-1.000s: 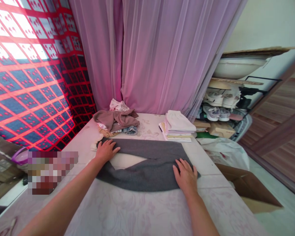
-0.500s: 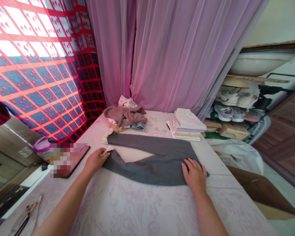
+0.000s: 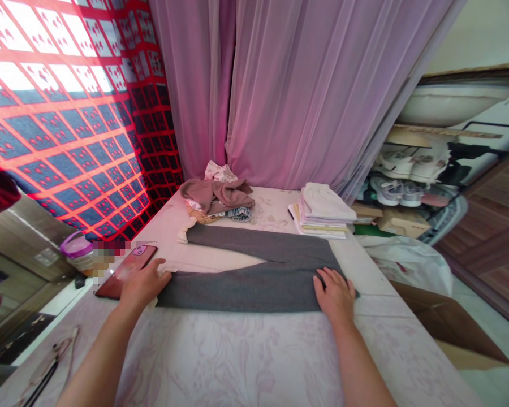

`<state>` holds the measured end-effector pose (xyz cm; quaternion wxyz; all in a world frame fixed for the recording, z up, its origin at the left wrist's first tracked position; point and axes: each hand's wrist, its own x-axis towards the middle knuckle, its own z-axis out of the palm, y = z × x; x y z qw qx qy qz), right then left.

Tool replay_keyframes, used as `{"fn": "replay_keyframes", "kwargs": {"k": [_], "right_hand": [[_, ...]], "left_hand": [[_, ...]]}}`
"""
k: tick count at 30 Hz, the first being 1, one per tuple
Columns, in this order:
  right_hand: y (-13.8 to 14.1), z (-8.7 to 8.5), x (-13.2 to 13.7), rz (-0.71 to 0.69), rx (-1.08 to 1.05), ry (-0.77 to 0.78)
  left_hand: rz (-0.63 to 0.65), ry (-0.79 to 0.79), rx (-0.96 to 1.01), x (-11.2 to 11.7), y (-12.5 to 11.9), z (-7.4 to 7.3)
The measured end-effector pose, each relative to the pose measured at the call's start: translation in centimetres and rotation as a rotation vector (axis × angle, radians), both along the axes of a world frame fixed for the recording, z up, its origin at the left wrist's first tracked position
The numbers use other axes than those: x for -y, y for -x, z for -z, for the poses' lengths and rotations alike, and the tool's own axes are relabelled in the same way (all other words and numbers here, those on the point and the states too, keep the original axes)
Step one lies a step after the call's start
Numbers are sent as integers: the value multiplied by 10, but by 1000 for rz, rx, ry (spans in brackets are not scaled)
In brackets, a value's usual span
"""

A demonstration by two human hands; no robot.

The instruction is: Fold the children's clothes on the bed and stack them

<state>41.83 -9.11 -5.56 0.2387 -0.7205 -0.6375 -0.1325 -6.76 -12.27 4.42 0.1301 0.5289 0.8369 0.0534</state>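
Note:
Grey leggings [image 3: 254,277] lie spread on the pale patterned table [image 3: 246,356], their two legs pointing left and slightly apart. My left hand [image 3: 143,281] grips the cuff end of the near leg at the left. My right hand [image 3: 334,294] lies flat, fingers spread, pressing on the waist end at the right. The far leg ends beside a small cream cloth [image 3: 185,233].
A red phone [image 3: 127,270] lies by my left hand. At the back are a heap of unfolded clothes [image 3: 218,199] and a stack of folded clothes [image 3: 322,217]. A cardboard box [image 3: 453,330] and white bag [image 3: 402,263] sit to the right; curtains hang behind.
My left hand left the far leg, took hold of the near leg's end and drew it out leftward, straightening it. My right hand stayed on the waist end.

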Motion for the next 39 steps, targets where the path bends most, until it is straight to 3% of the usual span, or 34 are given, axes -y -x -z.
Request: {"fn": "replay_keyframes", "kwargs": {"k": [3, 7, 11, 14, 22, 30, 36, 39], "right_hand": [[0, 0, 0, 0, -3, -6], [0, -1, 0, 4, -6, -2], [2, -3, 1, 7, -8, 14], [3, -5, 2, 13, -17, 12], [4, -6, 3, 13, -26, 13], [4, -6, 3, 12, -28, 16], [-1, -3, 0, -3, -36, 45], [2, -8, 1, -7, -38, 13]], "left_hand": [[84, 94, -56, -2, 4, 5], [327, -62, -174, -8, -8, 3], [552, -83, -32, -16, -27, 2], [632, -38, 40, -22, -31, 3], [659, -29, 48, -24, -33, 1], [562, 7, 149, -31, -24, 2], [503, 77, -111, -43, -32, 6], [519, 51, -142, -40, -38, 3]]}}
